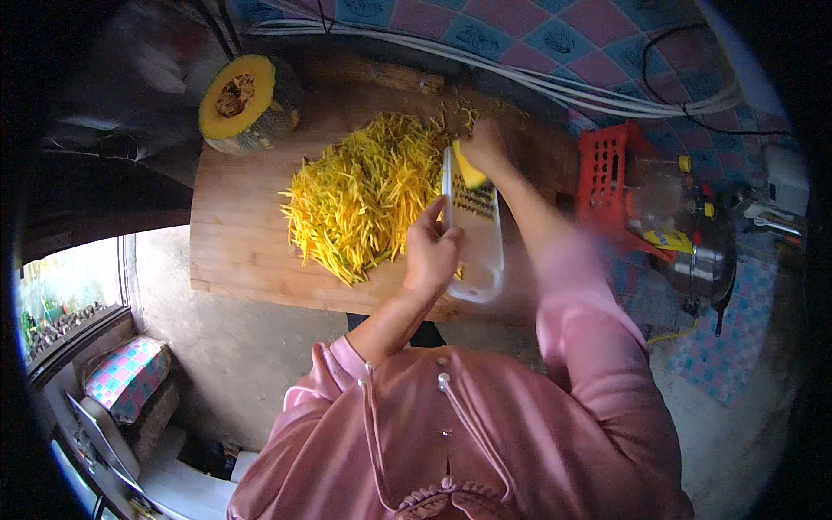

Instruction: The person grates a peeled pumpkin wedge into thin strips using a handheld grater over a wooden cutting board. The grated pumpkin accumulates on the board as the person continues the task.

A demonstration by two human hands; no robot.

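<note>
My left hand grips the left edge of a white plastic grater, which slants over the front of a wooden board. In my right hand, blurred, is a piece of yellow pumpkin, held against the upper part of the grater's toothed face. Left of the grater, a large heap of shredded pumpkin lies on the board; its strands are yellow with some green. A cut pumpkin rests at the board's far left corner, its hollow seedy face showing.
To the right stands a red plastic basket near bottles with yellow caps and a dark pan. White cables run along the tiled wall behind the board. Loose shreds lie near the back edge. A window is at the left.
</note>
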